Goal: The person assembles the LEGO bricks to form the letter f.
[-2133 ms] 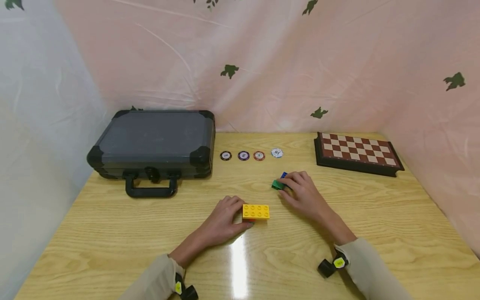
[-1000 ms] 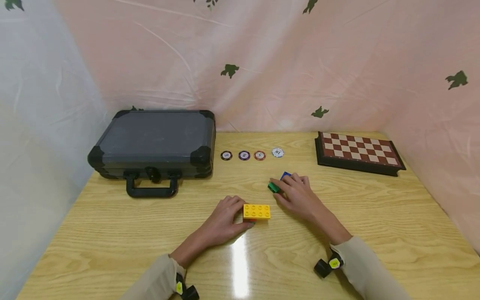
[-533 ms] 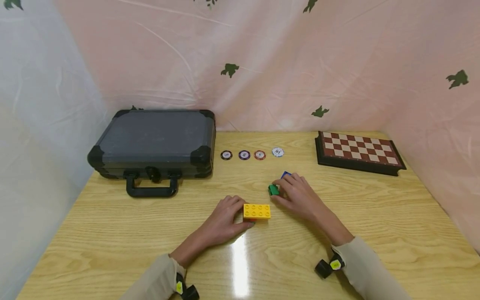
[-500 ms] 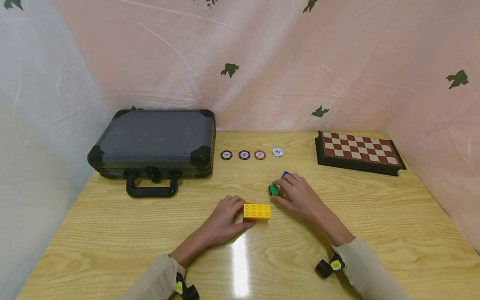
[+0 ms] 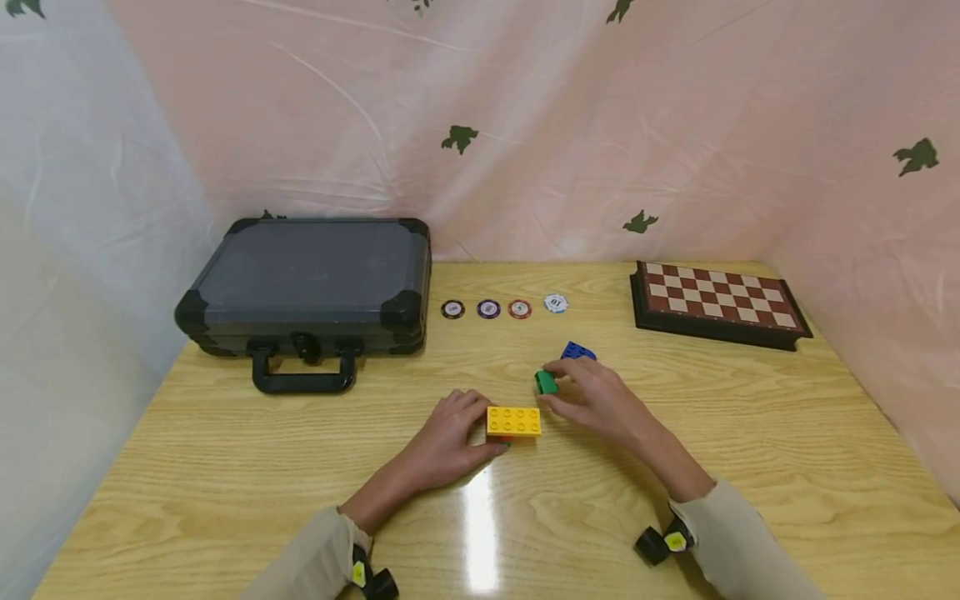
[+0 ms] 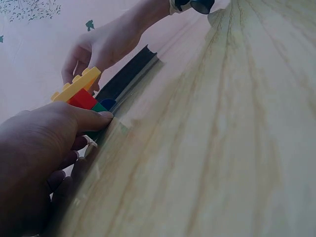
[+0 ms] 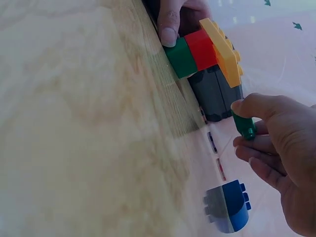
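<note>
My left hand (image 5: pixel 448 442) grips the base of a small stack of toy building bricks. In the right wrist view, this stack has a green brick (image 7: pixel 181 59) on the table, a red brick (image 7: pixel 199 51) above it and a longer yellow brick (image 7: pixel 222 53) on top, overhanging to one side. Between the thumb and fingers of my right hand (image 5: pixel 609 408) is another green brick (image 5: pixel 546 382), pinched just off the table, close to the stack. A blue brick (image 5: pixel 578 351) with a rounded side lies on the table beyond the right fingers.
A dark grey case (image 5: pixel 307 275) with a black handle (image 5: pixel 302 384) stands at the back left. Several poker chips, among them a white-and-blue chip (image 5: pixel 556 303), lie in a row behind the bricks. A folded chessboard (image 5: pixel 720 302) sits at the back right, before a pink curtain.
My right hand has drawn the green brick slightly left and nearer, turning it. The blue brick, partly covered before, now shows more. The left hand and stack stay put.
</note>
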Tool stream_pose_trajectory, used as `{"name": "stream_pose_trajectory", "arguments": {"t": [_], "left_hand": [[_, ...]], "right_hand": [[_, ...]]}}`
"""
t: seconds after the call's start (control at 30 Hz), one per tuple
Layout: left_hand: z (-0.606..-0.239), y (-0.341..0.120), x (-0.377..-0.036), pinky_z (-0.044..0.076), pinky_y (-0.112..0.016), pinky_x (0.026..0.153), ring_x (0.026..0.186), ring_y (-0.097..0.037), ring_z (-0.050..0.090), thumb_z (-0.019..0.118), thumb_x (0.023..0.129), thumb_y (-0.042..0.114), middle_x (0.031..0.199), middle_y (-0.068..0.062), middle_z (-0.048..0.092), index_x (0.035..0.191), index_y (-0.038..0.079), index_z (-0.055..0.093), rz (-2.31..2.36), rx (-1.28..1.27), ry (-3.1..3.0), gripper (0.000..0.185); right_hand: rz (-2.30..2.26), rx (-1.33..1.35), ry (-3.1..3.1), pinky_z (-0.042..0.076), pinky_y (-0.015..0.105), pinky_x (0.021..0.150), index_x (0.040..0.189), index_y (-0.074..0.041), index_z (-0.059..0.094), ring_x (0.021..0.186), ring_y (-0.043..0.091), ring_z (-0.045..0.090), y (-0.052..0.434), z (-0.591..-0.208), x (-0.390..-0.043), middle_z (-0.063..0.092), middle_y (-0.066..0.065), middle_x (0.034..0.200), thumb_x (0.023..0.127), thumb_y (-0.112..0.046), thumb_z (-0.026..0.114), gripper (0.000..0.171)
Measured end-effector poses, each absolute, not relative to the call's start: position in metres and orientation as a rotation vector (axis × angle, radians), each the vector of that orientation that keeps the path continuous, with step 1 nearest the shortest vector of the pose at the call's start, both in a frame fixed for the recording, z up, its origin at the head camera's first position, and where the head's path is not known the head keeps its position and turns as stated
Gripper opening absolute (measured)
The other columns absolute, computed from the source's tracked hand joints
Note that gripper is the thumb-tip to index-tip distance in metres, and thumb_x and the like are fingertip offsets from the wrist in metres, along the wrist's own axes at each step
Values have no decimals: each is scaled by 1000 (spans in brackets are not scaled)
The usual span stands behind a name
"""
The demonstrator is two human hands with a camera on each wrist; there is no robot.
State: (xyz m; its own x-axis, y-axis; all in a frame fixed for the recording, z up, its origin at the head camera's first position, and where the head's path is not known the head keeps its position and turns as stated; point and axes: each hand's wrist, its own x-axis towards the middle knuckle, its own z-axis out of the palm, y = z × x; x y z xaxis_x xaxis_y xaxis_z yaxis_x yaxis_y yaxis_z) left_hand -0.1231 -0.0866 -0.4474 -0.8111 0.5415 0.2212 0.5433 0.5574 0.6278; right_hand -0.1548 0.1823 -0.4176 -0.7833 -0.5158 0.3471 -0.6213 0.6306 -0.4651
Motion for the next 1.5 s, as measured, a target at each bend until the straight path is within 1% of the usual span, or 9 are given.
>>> {"name": "stream_pose_trajectory", "arguments": {"t": [0.23,0.57,0.67,0.87,0.97,1.07,1.13,1.33,1.5], "left_hand": [[-447,-87,-123,42,-46,95,103,-20,53,83,89,26,112,0,63,114,11,68,-1120,-962,-2774,33],[-447,-86,-123,42,-45,94,102,-20,53,83,89,26,111,0,63,114,11,69,-1133,-958,-2773,33],[-447,-86,-123,42,-45,93,102,-20,53,83,88,27,111,0,63,113,11,69,-1132,-963,-2764,33],[-447,-87,-123,42,-44,92,102,-19,53,83,89,26,111,0,63,114,11,69,-1136,-964,-2765,33],[-447,-87,-124,42,-44,93,102,-19,53,83,89,27,112,0,63,114,11,69,-1133,-964,-2772,33],[-447,-86,-124,43,-44,93,102,-19,53,83,89,27,112,0,63,113,11,69,-1131,-969,-2775,32],[-447,-86,-124,43,-45,93,102,-19,53,83,89,27,112,0,63,113,11,69,-1130,-973,-2774,32],[-448,-86,-124,43,-46,94,104,-20,54,83,89,26,113,-1,64,113,10,69,-1120,-979,-2761,32],[-447,-87,-123,43,-45,93,103,-20,54,83,88,25,112,-1,64,113,11,69,-1128,-981,-2753,32]], "right_hand": [[917,997,-2544,58,39,77,117,-1,70,95,23,67,180,-417,-152,72,8,109,84,-14,88,39],[890,1103,-2397,56,38,78,119,-3,71,97,20,64,180,-417,-150,70,5,109,78,-13,91,46],[889,1138,-2368,56,38,80,120,-3,70,99,20,63,179,-417,-149,69,5,111,81,-15,90,46],[898,1185,-2308,53,34,81,123,-5,71,100,19,59,176,-418,-147,68,4,114,90,-24,83,40],[902,1202,-2283,52,33,81,124,-6,71,99,19,58,174,-418,-147,68,4,113,96,-34,76,40],[911,1212,-2273,51,31,83,124,-6,71,100,18,59,172,-418,-145,68,3,112,101,-44,66,45],[920,1223,-2260,51,29,85,125,-6,71,101,18,59,169,-418,-145,67,3,112,102,-46,62,47],[964,1264,-2226,50,29,86,126,-3,68,101,19,59,161,-418,-142,68,4,112,101,-43,65,47],[979,1286,-2251,51,33,88,123,-4,69,104,19,59,157,-418,-138,68,3,114,97,-35,74,40]]}}
